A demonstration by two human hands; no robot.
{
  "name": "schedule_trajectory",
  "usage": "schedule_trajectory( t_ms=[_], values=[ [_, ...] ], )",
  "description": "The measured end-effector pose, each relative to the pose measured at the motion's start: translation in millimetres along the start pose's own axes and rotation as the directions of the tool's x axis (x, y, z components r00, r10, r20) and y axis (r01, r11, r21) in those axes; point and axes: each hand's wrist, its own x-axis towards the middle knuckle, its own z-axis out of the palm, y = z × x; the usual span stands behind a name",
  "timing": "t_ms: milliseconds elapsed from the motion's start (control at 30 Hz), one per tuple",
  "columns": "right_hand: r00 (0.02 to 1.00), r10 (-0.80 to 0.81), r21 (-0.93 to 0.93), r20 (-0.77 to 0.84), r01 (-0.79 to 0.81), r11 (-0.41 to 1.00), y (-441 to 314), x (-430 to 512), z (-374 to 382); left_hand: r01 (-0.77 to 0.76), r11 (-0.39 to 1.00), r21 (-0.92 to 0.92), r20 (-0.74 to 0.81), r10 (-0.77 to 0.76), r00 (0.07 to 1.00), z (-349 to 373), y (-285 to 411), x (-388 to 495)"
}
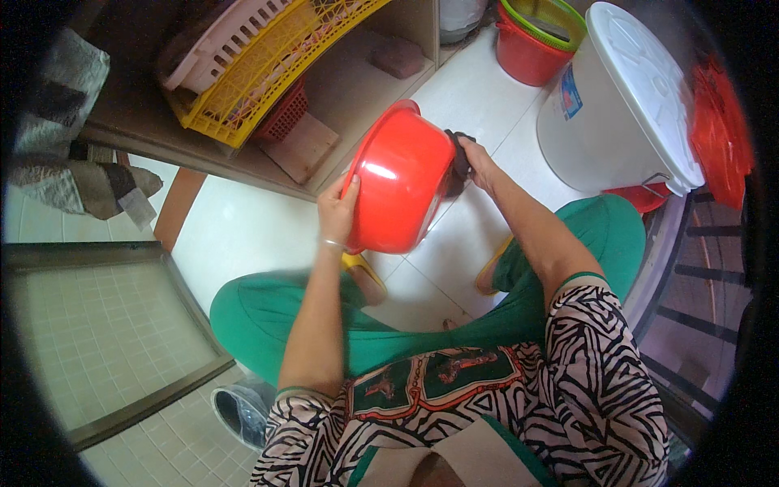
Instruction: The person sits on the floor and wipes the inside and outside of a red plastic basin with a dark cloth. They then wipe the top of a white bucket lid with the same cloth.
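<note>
A red plastic basin (398,182) is tilted on its side in front of me, its rim towards the left and its base towards the right. My left hand (338,210) grips the rim, with the thumb on the outer wall. A dark cloth (457,163) is bunched in my right hand (479,163) and pressed against the basin's base. The basin's inside is turned away from view.
Left of the basin, a low shelf (261,173) holds a yellow plastic basket (228,122) and a dark red basket (286,112). A large white lidded bucket (599,128) stands at right, near a red bucket (526,58) with a green strainer (548,36). White floor tiles (243,213) lie below.
</note>
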Motion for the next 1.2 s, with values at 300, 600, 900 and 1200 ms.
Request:
schedule_trajectory(
  t_ms=[300,600,900,1200],
  values=[
    [0.768,-0.616,-0.540,0.177,0.599,0.592,-65.5,-39.6,42.3,0.135,0.981,-0.140,0.189,-0.108,0.976,15.3,-0.8,-2.7],
    [0.653,-0.688,-0.649,0.316,0.678,0.345,-78.0,-70.9,57.7,0.247,0.933,-0.264,0.169,-0.207,0.964,11.4,-4.7,-5.8],
    [0.705,-0.612,-0.748,0.358,0.609,0.265,-80.0,-70.7,48.5,0.379,0.846,-0.375,0.248,-0.302,0.920,17.3,-10.0,-10.8],
    [0.473,-0.647,-0.637,0.598,0.770,-0.025,-41.9,-98.2,64.4,0.320,0.935,-0.156,0.322,-0.258,0.911,4.7,-11.0,14.1]
  ],
)
